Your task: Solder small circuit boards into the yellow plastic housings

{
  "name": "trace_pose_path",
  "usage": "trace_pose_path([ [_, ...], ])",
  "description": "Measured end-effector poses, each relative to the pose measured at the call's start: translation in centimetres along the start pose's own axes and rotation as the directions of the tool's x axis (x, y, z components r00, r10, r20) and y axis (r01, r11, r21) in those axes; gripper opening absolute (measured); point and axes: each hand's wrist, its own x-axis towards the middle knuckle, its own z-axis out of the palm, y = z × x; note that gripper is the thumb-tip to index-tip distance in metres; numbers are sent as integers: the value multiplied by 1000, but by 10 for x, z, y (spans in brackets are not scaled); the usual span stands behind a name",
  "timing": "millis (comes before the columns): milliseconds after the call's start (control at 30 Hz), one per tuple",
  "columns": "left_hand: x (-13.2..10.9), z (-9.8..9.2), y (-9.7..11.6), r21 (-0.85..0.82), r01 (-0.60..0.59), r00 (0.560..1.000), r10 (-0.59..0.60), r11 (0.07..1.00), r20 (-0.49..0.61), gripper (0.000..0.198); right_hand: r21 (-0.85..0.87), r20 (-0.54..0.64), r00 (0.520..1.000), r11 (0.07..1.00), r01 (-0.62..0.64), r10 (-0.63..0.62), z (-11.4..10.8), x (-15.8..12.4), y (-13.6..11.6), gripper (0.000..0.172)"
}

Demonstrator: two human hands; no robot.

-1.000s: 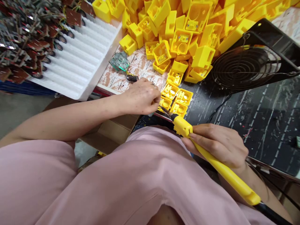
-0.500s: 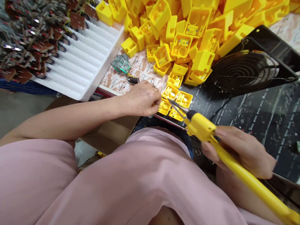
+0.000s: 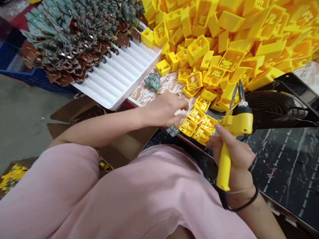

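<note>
- Your right hand [image 3: 233,151] is closing firmly around the handle of a yellow plastic pistol-shaped soldering tool [image 3: 240,123]; its dark metal tip [image 3: 241,93] is pointing up and away from you, with a thin metal tube running beside it.
- Your left hand [image 3: 169,108] is hovering or resting near the counter's front edge, fingers curling inward; blur is hiding whether they are gripping anything, so you cannot tell.
- Four small, shallow, open yellow plastic cases [image 3: 188,127] are lying close together on the counter [image 3: 284,162], between your two hands.
- A small grey-green circuit board [image 3: 172,130] is showing just below your left hand, at the edge.
- Another green circuit board assembly [image 3: 153,81] is lying beyond that hand, beside a white ridged foam tray [image 3: 113,81].
- A large heap of yellow plastic housings [image 3: 231,58] is covering the far side, and a black fan with a round wire grille [image 3: 271,111] is standing right of it.
</note>
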Motion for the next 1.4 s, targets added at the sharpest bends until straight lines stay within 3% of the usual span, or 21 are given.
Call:
trace_pose_path([
  [100, 4, -25, -45, 57, 127, 987, -121, 990, -106, 26, -57, -7, 998, 996, 66, -67, -4, 20, 0, 21],
  [200, 21, -32, -81, 136, 119, 990, -127, 984, 55, 19, -110, 2, 989, 983, 144, -145, -2, 39, -2, 21],
  [300, 36, -27, -93, 189, 99, 966, -140, 977, 217, 16, -88, 45, 969, 965, 246, -243, 9, 53, -4, 26],
  [367, 37, -34, -89, 134, 173, 955, -199, 976, 219, 19, -68, 100, 954, 955, 289, -282, 16, 58, -2, 28],
  [433, 34, -56, -79, -37, 289, 953, -284, 957, 109, 23, -65, 92, 959, 959, 276, -269, 21, 60, 0, 28],
  [500, 29, -82, -67, -232, 333, 933, -355, 914, -56, 26, -62, 41, 971, 969, 239, -237, 24, 60, 3, 26],
  [600, 31, -104, -52, -373, 232, 889, -351, 899, -295, 32, -94, 44, 973, 969, 229, -225, 27, 61, 5, 24],
  [667, 38, -97, -51, -280, 232, 895, -318, 932, -315, 30, -113, 84, 969, 964, 240, -232, 28, 62, 5, 25],
  [800, 51, -72, -64, 2, 345, 929, -341, 939, -141, 18, -115, 71, 973, 967, 226, -218, 28, 63, 5, 24],
  [933, 49, -78, -65, -305, 270, 908, -347, 913, -234, 20, -142, 64, 970, 960, 242, -235, 28, 64, 6, 20],
  [1067, 43, -90, -50, -604, 158, 899, -367, 781, -239, 18, -108, 85, 964, 959, 262, -253, 29, 65, 6, 23],
  [1167, 44, -83, -47, -754, 96, 883, -405, 650, -237, 19, -37, 106, 957, 960, 277, -271, 30, 65, 3, 30],
  [1267, 49, -63, -57, -803, 28, 841, -449, 595, -303, 22, 9, 103, 954, 960, 281, -280, 30, 64, 0, 30],
  [1400, 55, -40, -71, -803, 276, 887, -461, 528, 2, 46, -27, 13, 973, 973, 229, -229, 27, 61, 1, 31],
])
